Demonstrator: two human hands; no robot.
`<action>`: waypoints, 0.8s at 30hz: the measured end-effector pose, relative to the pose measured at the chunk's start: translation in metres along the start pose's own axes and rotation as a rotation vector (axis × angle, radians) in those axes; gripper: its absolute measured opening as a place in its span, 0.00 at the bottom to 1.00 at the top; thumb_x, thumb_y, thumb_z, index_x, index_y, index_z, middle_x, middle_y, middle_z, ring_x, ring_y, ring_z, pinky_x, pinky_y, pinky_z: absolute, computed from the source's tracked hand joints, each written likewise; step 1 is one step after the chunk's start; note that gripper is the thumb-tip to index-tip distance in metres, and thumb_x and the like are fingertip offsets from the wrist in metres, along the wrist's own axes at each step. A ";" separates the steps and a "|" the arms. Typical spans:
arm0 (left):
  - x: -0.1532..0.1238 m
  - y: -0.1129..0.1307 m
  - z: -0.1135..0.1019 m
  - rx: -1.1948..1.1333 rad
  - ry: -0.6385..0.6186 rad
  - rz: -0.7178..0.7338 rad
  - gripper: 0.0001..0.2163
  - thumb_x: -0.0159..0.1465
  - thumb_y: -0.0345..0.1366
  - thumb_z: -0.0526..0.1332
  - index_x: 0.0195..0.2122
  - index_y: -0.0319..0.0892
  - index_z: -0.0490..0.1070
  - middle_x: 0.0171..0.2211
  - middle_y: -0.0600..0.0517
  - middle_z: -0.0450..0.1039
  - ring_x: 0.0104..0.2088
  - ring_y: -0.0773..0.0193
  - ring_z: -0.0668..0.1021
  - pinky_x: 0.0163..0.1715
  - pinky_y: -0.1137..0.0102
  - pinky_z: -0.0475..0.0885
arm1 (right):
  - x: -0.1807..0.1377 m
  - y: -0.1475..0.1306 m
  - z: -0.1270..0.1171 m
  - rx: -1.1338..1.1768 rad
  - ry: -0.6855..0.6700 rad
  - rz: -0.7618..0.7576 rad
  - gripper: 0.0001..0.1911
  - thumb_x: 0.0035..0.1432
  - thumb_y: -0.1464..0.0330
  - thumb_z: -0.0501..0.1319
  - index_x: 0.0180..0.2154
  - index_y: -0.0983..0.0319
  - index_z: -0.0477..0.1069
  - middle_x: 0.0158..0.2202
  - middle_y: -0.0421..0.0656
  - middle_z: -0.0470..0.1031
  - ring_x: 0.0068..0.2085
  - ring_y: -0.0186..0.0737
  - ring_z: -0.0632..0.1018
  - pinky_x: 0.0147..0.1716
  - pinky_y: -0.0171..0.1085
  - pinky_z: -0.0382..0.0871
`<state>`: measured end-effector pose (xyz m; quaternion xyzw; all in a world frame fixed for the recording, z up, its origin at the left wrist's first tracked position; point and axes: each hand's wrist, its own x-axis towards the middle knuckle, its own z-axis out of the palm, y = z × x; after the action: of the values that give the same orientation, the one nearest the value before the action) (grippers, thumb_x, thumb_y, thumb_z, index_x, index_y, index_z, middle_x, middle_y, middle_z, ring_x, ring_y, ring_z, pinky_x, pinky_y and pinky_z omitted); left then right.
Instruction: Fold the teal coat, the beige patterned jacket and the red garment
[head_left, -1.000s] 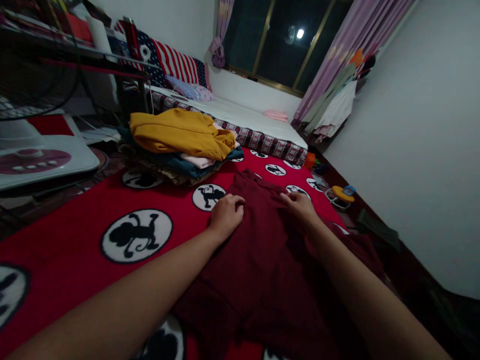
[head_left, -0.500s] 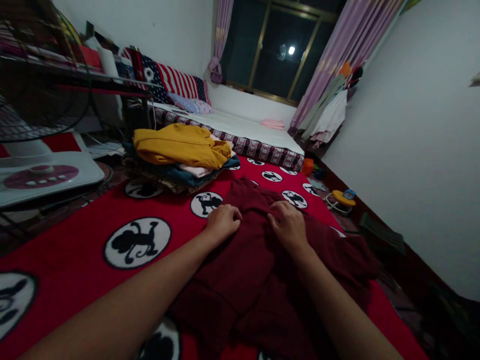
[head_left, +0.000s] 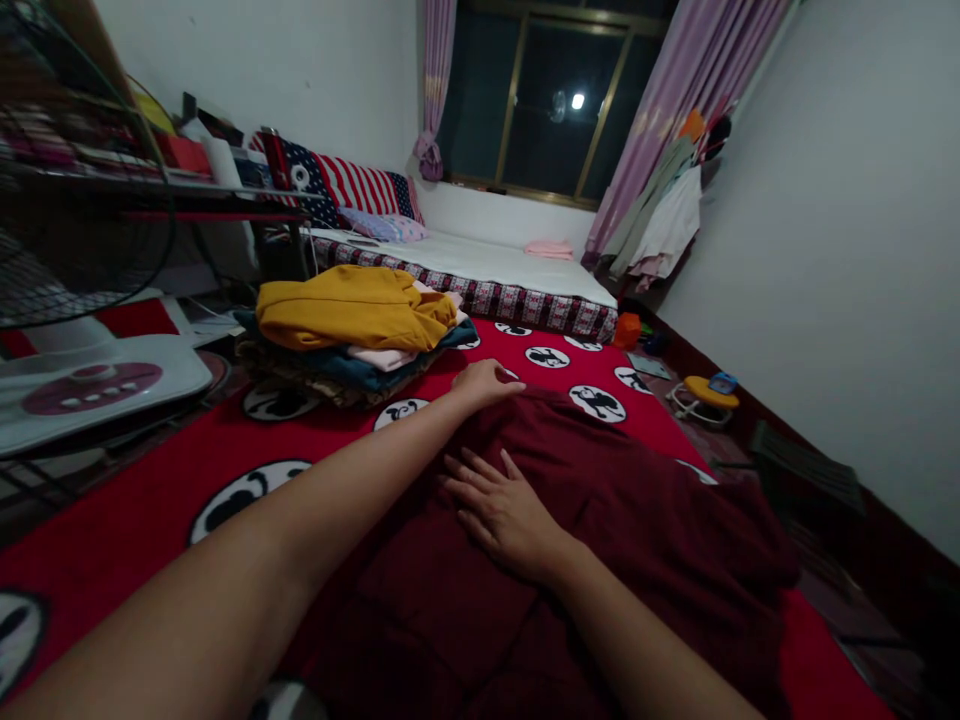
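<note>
A maroon garment (head_left: 600, 500), its exact kind unclear, lies spread and wrinkled over a red blanket (head_left: 150, 510) printed with black figures in white circles. At the garment's far edge is my left hand (head_left: 480, 382), its fingers and thumb closed on the cloth there. Nearer to me, my right hand (head_left: 506, 512) rests flat on the fabric with its fingers spread. Beyond my left forearm sits a stack of folded clothes (head_left: 375, 370), with a mustard-yellow garment (head_left: 352, 308) on top.
On the left stand a fan (head_left: 97, 375) and a cluttered desk (head_left: 217, 190). A low bed (head_left: 480, 262) with cushions is under the window. To the right are a yellow-topped stool (head_left: 709, 393), a dark green stool-like object (head_left: 806, 465) and clothes hanging (head_left: 671, 225) on the wall.
My left hand has moved away from me to the garment's far edge. The right hand has shifted left and nearer, flattening onto the cloth. The garment's middle looks smoother and wider.
</note>
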<state>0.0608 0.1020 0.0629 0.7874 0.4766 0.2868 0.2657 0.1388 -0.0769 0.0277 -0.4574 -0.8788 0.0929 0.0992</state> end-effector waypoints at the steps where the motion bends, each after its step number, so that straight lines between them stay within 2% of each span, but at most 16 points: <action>1: 0.010 0.003 0.003 0.009 -0.028 -0.014 0.16 0.47 0.42 0.72 0.37 0.42 0.79 0.40 0.45 0.79 0.43 0.53 0.79 0.43 0.68 0.72 | 0.000 0.000 0.000 0.008 0.001 -0.001 0.24 0.68 0.59 0.43 0.63 0.51 0.57 0.68 0.38 0.52 0.68 0.42 0.51 0.64 0.59 0.37; 4: 0.032 0.000 0.012 0.008 -0.055 -0.055 0.09 0.48 0.33 0.70 0.32 0.41 0.80 0.32 0.48 0.80 0.35 0.58 0.80 0.38 0.70 0.73 | -0.003 0.001 0.003 0.015 0.028 0.018 0.24 0.67 0.59 0.46 0.62 0.51 0.58 0.68 0.39 0.52 0.69 0.43 0.50 0.64 0.60 0.36; 7: 0.039 -0.017 0.017 0.021 -0.011 -0.081 0.06 0.52 0.31 0.67 0.32 0.40 0.81 0.29 0.48 0.80 0.30 0.61 0.80 0.35 0.71 0.73 | -0.005 0.003 0.007 -0.027 0.143 0.152 0.27 0.63 0.54 0.52 0.61 0.53 0.61 0.68 0.43 0.50 0.69 0.50 0.47 0.63 0.63 0.34; 10: 0.037 -0.033 0.018 0.061 0.037 -0.057 0.05 0.52 0.29 0.67 0.29 0.41 0.81 0.28 0.49 0.80 0.32 0.60 0.80 0.38 0.71 0.73 | -0.004 0.006 0.012 -0.057 0.271 0.382 0.32 0.61 0.49 0.54 0.62 0.56 0.61 0.69 0.48 0.47 0.69 0.55 0.46 0.62 0.65 0.36; 13: 0.029 -0.036 0.013 0.087 0.090 0.043 0.08 0.54 0.26 0.63 0.33 0.42 0.81 0.34 0.49 0.81 0.38 0.60 0.80 0.45 0.70 0.71 | -0.003 0.009 0.015 -0.035 0.305 0.516 0.30 0.62 0.50 0.52 0.62 0.54 0.60 0.69 0.48 0.48 0.69 0.56 0.48 0.61 0.66 0.40; 16: 0.013 -0.030 0.006 0.084 0.113 0.182 0.11 0.57 0.26 0.60 0.37 0.42 0.80 0.40 0.50 0.79 0.43 0.61 0.78 0.51 0.69 0.69 | -0.002 0.016 0.016 0.029 0.387 0.590 0.29 0.64 0.53 0.50 0.62 0.57 0.60 0.68 0.50 0.51 0.68 0.54 0.52 0.62 0.62 0.45; 20: -0.011 -0.029 0.004 0.043 0.173 0.366 0.10 0.60 0.26 0.58 0.37 0.40 0.79 0.39 0.48 0.78 0.42 0.61 0.77 0.49 0.68 0.70 | -0.002 0.038 0.012 0.035 0.611 0.726 0.25 0.65 0.60 0.50 0.59 0.63 0.62 0.66 0.52 0.56 0.66 0.51 0.57 0.62 0.58 0.48; 22: -0.018 -0.033 0.006 -0.018 0.208 0.377 0.12 0.60 0.23 0.57 0.39 0.39 0.77 0.39 0.47 0.77 0.41 0.61 0.78 0.48 0.68 0.71 | -0.003 0.052 0.008 -0.003 0.676 0.807 0.26 0.61 0.62 0.54 0.59 0.65 0.62 0.61 0.54 0.64 0.62 0.54 0.63 0.60 0.57 0.52; 24: -0.019 -0.037 0.009 -0.106 0.193 0.315 0.16 0.58 0.19 0.55 0.43 0.38 0.75 0.40 0.46 0.77 0.41 0.62 0.78 0.47 0.68 0.72 | -0.005 0.063 0.006 0.023 0.692 0.853 0.26 0.57 0.63 0.57 0.56 0.65 0.65 0.53 0.54 0.72 0.55 0.54 0.71 0.54 0.53 0.60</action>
<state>0.0384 0.0985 0.0273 0.8061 0.3549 0.4236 0.2117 0.1898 -0.0459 0.0058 -0.7759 -0.5304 -0.0215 0.3409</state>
